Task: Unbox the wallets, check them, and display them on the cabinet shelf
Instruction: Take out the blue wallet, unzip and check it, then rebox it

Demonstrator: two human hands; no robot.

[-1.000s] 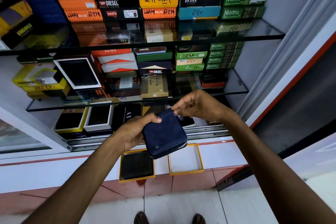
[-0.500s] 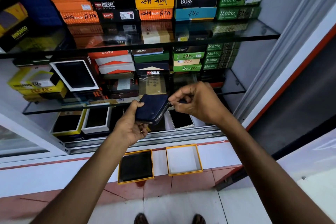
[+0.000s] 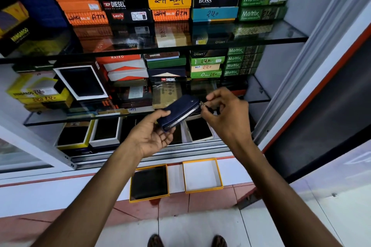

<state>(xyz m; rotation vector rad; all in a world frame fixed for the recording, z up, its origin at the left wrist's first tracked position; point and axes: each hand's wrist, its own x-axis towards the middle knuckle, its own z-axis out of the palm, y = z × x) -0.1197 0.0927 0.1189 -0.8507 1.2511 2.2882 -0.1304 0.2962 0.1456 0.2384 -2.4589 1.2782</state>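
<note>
Standing on the white ledge closest to the person are two square orange-rimmed cardboard box halves: one (image 3: 149, 182) holds a black wallet, the other (image 3: 202, 175) shows only its white inside. Above them, the left hand (image 3: 155, 136) grips a small dark blue zip wallet (image 3: 181, 113) from below, thumb on top. Its long side slants up to the right, silver zip edge facing the person. The right hand (image 3: 228, 114) pinches the zip pull at the upper end. Behind it are the cabinet's glass shelves (image 3: 259, 94), stacked with many colourful wallet boxes.
</note>
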